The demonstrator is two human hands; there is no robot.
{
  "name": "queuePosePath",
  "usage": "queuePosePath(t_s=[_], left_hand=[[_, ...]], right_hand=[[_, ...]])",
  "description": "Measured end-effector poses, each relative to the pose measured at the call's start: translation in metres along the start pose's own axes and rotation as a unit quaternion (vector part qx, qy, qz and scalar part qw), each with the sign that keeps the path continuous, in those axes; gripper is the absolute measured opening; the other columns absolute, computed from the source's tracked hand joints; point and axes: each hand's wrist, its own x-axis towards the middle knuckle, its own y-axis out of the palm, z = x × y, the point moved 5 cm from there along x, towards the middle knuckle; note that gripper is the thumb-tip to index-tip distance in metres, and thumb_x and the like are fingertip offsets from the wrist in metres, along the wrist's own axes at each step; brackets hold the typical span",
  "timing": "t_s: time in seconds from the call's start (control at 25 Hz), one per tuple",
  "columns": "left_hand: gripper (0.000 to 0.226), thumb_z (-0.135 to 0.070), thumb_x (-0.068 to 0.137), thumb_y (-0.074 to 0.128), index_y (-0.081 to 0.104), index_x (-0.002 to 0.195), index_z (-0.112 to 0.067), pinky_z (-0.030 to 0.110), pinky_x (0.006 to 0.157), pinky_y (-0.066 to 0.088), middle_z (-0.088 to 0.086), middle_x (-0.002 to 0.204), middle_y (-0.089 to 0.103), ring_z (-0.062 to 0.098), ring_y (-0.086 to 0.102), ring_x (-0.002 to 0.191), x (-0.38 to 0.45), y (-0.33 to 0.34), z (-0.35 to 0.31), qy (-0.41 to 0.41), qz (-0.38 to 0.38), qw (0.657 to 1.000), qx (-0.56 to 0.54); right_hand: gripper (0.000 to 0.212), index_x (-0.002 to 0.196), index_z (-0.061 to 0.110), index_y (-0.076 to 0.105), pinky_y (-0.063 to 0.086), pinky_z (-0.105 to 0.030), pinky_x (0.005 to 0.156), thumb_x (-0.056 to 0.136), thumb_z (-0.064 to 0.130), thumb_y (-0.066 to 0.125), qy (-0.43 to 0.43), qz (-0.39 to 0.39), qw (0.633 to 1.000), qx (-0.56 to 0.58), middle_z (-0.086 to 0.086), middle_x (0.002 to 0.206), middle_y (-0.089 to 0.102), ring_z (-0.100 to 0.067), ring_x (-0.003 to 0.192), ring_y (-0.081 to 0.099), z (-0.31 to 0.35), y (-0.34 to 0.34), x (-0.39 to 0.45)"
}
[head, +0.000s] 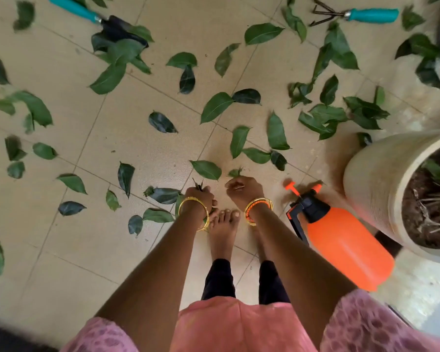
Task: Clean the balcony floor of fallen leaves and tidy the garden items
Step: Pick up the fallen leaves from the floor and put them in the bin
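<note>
Gathering glossy, dark green fallen leaves [215, 106] from beige floor tiles [142, 148].
Left hand [200, 196] and right hand [243, 190] each clutch leaf scraps.

There is no text, label, brand or number that can be read in this view. The orange sprayer bottle [346, 247] shows only a plain surface, without any sign.

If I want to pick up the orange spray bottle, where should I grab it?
Probably by the black neck and trigger handle of the orange spray bottle. It lies on its side, top pointing toward the feet, so reach down from above. The round body looks too fat for one hand.
</note>
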Motion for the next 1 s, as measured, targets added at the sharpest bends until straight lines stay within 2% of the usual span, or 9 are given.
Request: queuePosePath(t_s=[0.08, 0.16, 0.28, 0.44, 0.52, 0.6, 0.72, 0.84, 1.0], left_hand=[[0.033, -0.024, 0.099, 0.045, 0.054, 0.111, 0.005, 0.025, 0.036, 0.041, 0.009, 0.070, 0.050, 0.023, 0.051, 0.056, 0.020, -0.009, 0.000, 0.009, -0.020, 1.000, -0.001], [0.028, -0.027, 0.098, 0.046, 0.048, 0.085, -0.002, 0.018, 0.030, 0.032, 0.008, 0.059, 0.044, 0.022, 0.045, 0.046, 0.035, -0.014, 0.000, 0.016, -0.035, 0.999, -0.021], [0.033, -0.028, 0.095, 0.052, 0.042, 0.071, -0.008, 0.015, 0.031, 0.029, 0.007, 0.051, 0.041, 0.019, 0.044, 0.041, 0.052, -0.016, 0.004, 0.020, -0.040, 0.999, -0.018], [0.024, -0.020, 0.087, 0.061, 0.046, 0.074, -0.006, 0.023, 0.043, 0.039, 0.007, 0.059, 0.045, 0.021, 0.049, 0.048, 0.059, -0.005, 0.015, 0.001, -0.046, 0.999, -0.022], [0.019, -0.017, 0.085, 0.062, 0.049, 0.081, -0.004, 0.035, 0.063, 0.054, 0.006, 0.065, 0.050, 0.026, 0.059, 0.065, 0.048, 0.004, 0.017, -0.003, -0.050, 0.998, -0.029], [0.018, -0.014, 0.085, 0.062, 0.049, 0.078, -0.004, 0.036, 0.076, 0.052, 0.005, 0.067, 0.051, 0.025, 0.059, 0.069, 0.037, 0.013, 0.017, -0.005, -0.043, 0.998, -0.036], [0.028, -0.014, 0.087, 0.062, 0.044, 0.065, -0.011, 0.030, 0.067, 0.040, 0.003, 0.063, 0.046, 0.016, 0.044, 0.057, 0.030, 0.024, 0.011, 0.010, -0.039, 0.999, 0.008], [0.023, -0.019, 0.089, 0.058, 0.050, 0.069, -0.010, 0.025, 0.056, 0.038, 0.003, 0.062, 0.051, 0.015, 0.044, 0.052, 0.037, 0.033, 0.005, 0.022, -0.026, 0.999, 0.021], [0.031, -0.022, 0.098, 0.045, 0.053, 0.073, -0.007, 0.019, 0.043, 0.039, 0.002, 0.055, 0.061, 0.007, 0.053, 0.039, 0.040, 0.047, 0.004, 0.003, -0.006, 1.000, -0.012]], right_hand=[[0.032, 0.114, 0.012, 0.065, 0.044, -0.026, 0.095, 0.084, 0.002, 0.058, -0.080, -0.019, 0.983, -0.166, -0.012, 0.124, 0.054, -0.027, 0.107, 0.057, -0.007, 0.001, 0.028], [0.045, 0.130, 0.016, 0.053, 0.042, -0.034, 0.101, 0.088, 0.003, 0.056, -0.139, -0.001, 0.944, -0.300, -0.012, 0.137, 0.038, -0.029, 0.119, 0.046, -0.014, 0.013, 0.053], [0.046, 0.132, 0.014, 0.050, 0.044, -0.037, 0.099, 0.089, -0.002, 0.048, -0.181, -0.012, 0.905, -0.385, -0.015, 0.140, 0.033, -0.031, 0.121, 0.045, -0.019, 0.022, 0.071], [0.035, 0.120, 0.007, 0.061, 0.046, -0.037, 0.091, 0.089, -0.002, 0.048, -0.206, -0.047, 0.915, -0.344, -0.015, 0.122, 0.054, -0.035, 0.106, 0.057, -0.019, 0.008, 0.077], [0.025, 0.108, 0.005, 0.068, 0.048, -0.039, 0.088, 0.088, 0.002, 0.053, -0.197, -0.088, 0.930, -0.296, -0.017, 0.109, 0.062, -0.036, 0.101, 0.057, -0.023, -0.014, 0.070], [0.018, 0.097, 0.004, 0.072, 0.047, -0.043, 0.087, 0.084, 0.002, 0.060, -0.181, -0.160, 0.938, -0.250, -0.018, 0.101, 0.065, -0.037, 0.101, 0.053, -0.034, -0.043, 0.062], [0.015, 0.093, 0.001, 0.073, 0.044, -0.042, 0.097, 0.080, -0.001, 0.066, -0.145, -0.229, 0.938, -0.218, -0.019, 0.116, 0.054, -0.039, 0.111, 0.045, -0.056, -0.079, 0.060], [0.016, 0.096, 0.002, 0.072, 0.037, -0.032, 0.100, 0.084, 0.000, 0.062, -0.118, -0.200, 0.949, -0.215, -0.016, 0.133, 0.044, -0.035, 0.120, 0.040, -0.067, -0.084, 0.077], [0.024, 0.103, -0.003, 0.069, 0.044, -0.039, 0.092, 0.086, -0.004, 0.053, -0.113, -0.203, 0.946, -0.225, -0.020, 0.122, 0.053, -0.038, 0.109, 0.048, -0.067, -0.078, 0.096]])
